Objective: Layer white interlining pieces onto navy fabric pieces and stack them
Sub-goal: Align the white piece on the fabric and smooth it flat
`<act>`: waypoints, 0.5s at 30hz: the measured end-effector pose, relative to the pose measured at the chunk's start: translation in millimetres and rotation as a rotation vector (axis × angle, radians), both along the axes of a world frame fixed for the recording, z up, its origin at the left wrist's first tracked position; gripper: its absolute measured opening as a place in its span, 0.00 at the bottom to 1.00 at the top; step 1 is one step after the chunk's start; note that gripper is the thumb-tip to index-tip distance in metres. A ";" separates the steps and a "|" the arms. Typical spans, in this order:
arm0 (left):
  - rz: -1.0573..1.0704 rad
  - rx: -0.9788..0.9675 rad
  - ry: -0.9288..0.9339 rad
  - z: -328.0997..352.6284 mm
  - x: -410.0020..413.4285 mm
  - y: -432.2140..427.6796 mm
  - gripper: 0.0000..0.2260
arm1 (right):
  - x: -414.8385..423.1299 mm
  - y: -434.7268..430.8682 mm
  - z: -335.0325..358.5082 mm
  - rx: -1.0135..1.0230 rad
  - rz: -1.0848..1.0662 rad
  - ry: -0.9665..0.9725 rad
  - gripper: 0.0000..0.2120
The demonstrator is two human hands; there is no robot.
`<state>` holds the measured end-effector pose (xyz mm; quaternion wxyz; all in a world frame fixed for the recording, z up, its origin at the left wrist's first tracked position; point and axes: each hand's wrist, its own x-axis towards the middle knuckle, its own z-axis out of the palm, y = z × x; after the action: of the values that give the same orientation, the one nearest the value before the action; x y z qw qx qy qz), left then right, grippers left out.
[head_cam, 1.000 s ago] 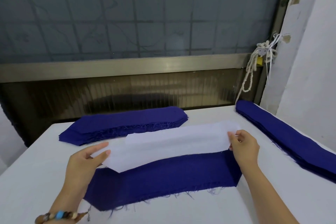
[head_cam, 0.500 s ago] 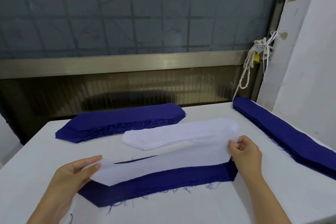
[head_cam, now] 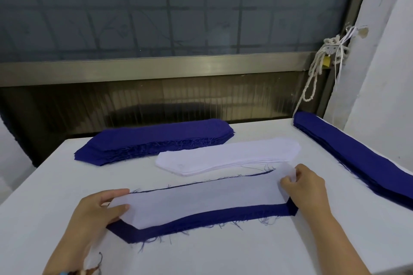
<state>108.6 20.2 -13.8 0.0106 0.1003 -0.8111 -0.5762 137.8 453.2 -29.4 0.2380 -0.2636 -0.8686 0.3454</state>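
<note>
**Interlining being settled onto a navy piece**

The thin white interlining piece lies along the long navy fabric piece with angled ends, at the near middle of the white bench. It covers the far part of the navy and leaves a navy band bare along the near edge. The left hand pinches the interlining's left end between thumb and fingers, low against the cloth. The right hand pinches the right end, whose corner curls up off the navy. Holding both ends likely keeps the limp sheet taut so it can be shifted without wrinkling. Judging by the uneven margin, alignment is not finished. Just beyond lies the stack of white interlining pieces, within easy reach. Behind it sits a stack of navy pieces, and another navy stack runs along the bench's right edge; which is supply and which is finished I cannot tell
</note>
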 end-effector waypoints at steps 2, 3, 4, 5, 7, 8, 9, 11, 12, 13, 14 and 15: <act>0.006 -0.032 0.028 -0.9 -0.6 0.3 0.13 | 0.1 0.3 -0.4 0.030 -0.027 -0.021 0.13; 0.008 -0.040 0.037 -1.4 -1.3 0.2 0.13 | 0.4 0.0 -0.7 0.043 -0.038 -0.030 0.14; 0.009 -0.037 0.041 -1.7 -1.8 0.2 0.12 | 0.5 -0.2 -1.0 0.056 -0.044 -0.039 0.15; 0.013 -0.031 0.041 -1.4 -2.0 0.8 0.12 | 0.4 0.2 -1.5 0.065 -0.046 -0.046 0.15; 0.027 -0.009 0.051 -1.2 -2.2 2.1 0.10 | -0.6 1.7 -2.0 0.066 -0.041 -0.053 0.15; 0.032 -0.007 0.060 -1.8 -2.1 2.7 0.11 | -1.1 2.5 -2.0 0.060 -0.036 -0.052 0.14; 0.035 -0.006 0.063 -2.0 -1.9 3.4 0.11 | -1.2 3.1 -1.9 0.050 -0.031 -0.050 0.13; 0.035 0.060 0.042 -3.1 -1.3 4.0 0.13 | -1.0 3.1 -1.8 0.028 -0.020 -0.046 0.12; 0.031 0.111 0.024 -3.4 -1.1 3.2 0.13 | -0.7 2.9 -1.7 0.008 -0.015 -0.037 0.11; 0.027 0.162 0.008 -3.1 -0.9 1.4 0.13 | -0.5 3.1 -1.4 -0.032 -0.012 -0.018 0.11; 0.024 0.219 -0.006 -2.7 -1.1 -1.0 0.13 | -0.4 3.5 -0.7 -0.088 -0.010 0.008 0.11; 0.019 0.281 -0.018 -1.9 -1.4 -3.3 0.12 | -0.5 4.4 0.2 -0.146 -0.009 0.033 0.11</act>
<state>107.2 16.9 -15.6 -0.0053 0.1138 -0.7215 -0.6830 137.2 457.6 -29.2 0.2342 -0.2786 -0.8358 0.4111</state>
